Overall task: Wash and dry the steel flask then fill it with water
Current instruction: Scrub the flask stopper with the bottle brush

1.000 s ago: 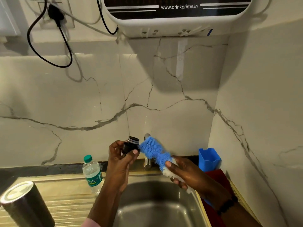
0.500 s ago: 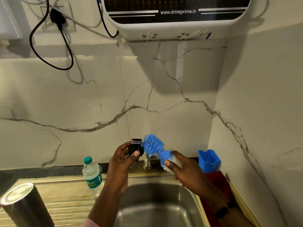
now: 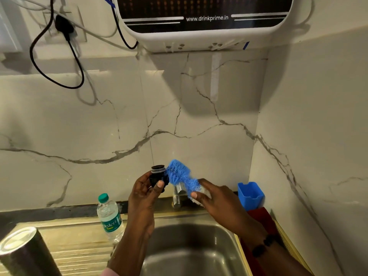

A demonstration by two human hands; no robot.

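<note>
Steel flask [image 3: 23, 253] — capless, tilted, on the draining board at lower left; black cap [image 3: 157, 177] — held above sink.

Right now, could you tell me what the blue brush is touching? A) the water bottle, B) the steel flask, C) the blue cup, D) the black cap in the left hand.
D: the brush, held by the right hand, presses its bristles against the cap that the left hand grips.
</note>
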